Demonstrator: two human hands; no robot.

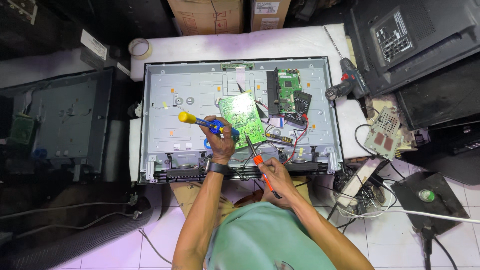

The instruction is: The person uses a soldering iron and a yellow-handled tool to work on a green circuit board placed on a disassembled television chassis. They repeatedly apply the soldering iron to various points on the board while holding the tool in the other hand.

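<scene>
Head view, looking down: my left hand [220,142] has its fingers wrapped around a blue tool with a yellow knob [202,122], apparently a desoldering pump, held nearly level just left of the green circuit board [242,119]. My right hand [276,179] has its fingers pinched on the orange grip of a soldering iron [255,154], whose dark shaft slants up toward the board's lower edge; whether the tip touches the board I cannot tell. The board sits tilted, raised off the grey metal back panel [165,107] of an opened flat screen, which lies on a white padded tabletop [200,49]. A black multimeter [299,106] with red and black leads rests on the panel just right of the board, beside a second green board [289,85]. A cordless drill [346,82] lies at the panel's right edge, a tape roll [139,48] near its upper left corner. In my judgement, good work here calls for both hands braced, the pump nozzle kept close to the iron tip, and the leads kept away from the hot shaft.
</scene>
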